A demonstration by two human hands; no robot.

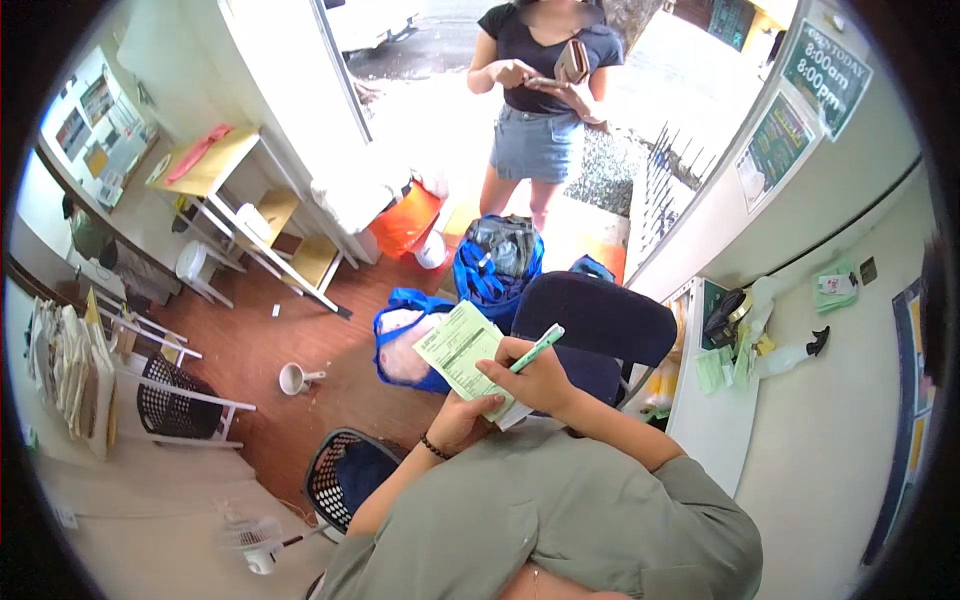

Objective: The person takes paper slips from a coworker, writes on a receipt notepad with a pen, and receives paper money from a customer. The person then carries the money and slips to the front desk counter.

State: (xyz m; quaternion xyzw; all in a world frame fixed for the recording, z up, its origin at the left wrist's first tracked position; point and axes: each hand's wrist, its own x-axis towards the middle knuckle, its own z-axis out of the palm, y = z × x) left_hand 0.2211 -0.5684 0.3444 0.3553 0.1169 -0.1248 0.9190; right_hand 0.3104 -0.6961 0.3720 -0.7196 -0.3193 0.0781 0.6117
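Observation:
My left hand (pixel 462 418), with a dark beaded bracelet at the wrist, grips the lower edge of a pale green receipt pad (pixel 456 350). Printed lines and a dark band show on its top sheet. In my right hand (pixel 532 378) is a green-and-white pen (pixel 540 345), slanting up to the right. This hand rests at the pad's right side, and the pen's writing tip is hidden behind the fingers. Just beyond the pad lies a blue bag (pixel 412 300) with pale contents.
A person (pixel 545 80) stands at the doorway holding a phone and wallet. Before them are a full blue bag (pixel 490 265) and a dark chair (pixel 595 315). A black basket (pixel 350 440) stands at my left, and a counter (pixel 715 440) runs along my right.

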